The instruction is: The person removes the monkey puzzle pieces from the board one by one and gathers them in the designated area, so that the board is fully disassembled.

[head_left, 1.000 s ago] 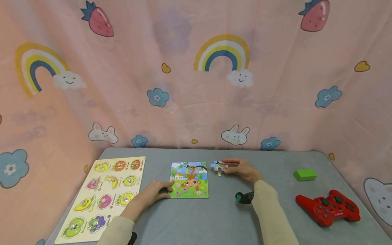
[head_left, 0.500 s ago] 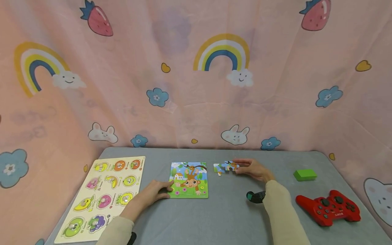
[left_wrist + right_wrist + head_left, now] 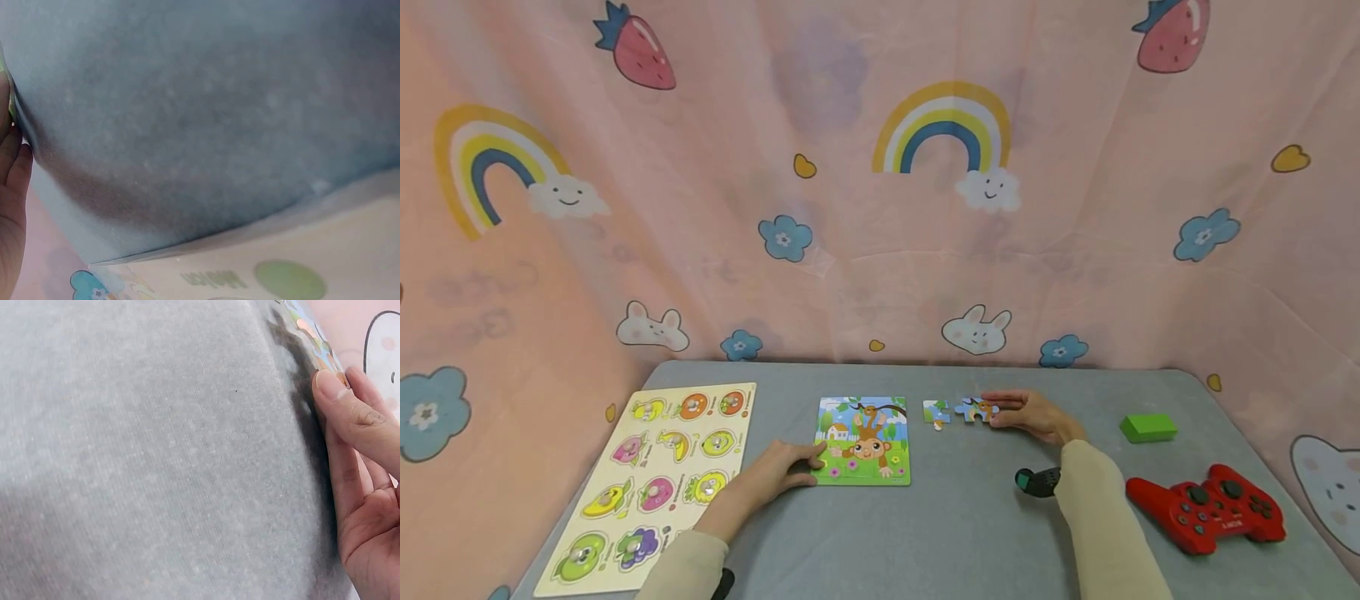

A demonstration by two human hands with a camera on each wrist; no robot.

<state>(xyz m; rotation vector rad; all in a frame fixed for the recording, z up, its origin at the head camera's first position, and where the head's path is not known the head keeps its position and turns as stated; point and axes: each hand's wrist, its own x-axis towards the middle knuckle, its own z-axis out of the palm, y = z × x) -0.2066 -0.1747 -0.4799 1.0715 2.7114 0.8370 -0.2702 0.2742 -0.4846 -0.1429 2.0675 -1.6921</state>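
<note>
My left hand rests at the lower left edge of a square monkey jigsaw puzzle, its index finger and thumb touching the board. In the left wrist view only some fingers show at the left side. My right hand pinches a blue-and-brown jigsaw piece at its right end, just right of the puzzle. The thumb lies on the piece's near side in the right wrist view. Another jigsaw piece, blue and green, lies between the puzzle and the pinched piece, with a small gap to the latter.
On the left of the grey table lies a cream fruit peg puzzle board. A green block and a red game controller sit at the right. A pink patterned curtain hangs behind the table.
My right hand has moved to the right with the pinched piece, uncovering the blue-and-green piece and leaving a gap between them. My left hand and the monkey puzzle stay put.
</note>
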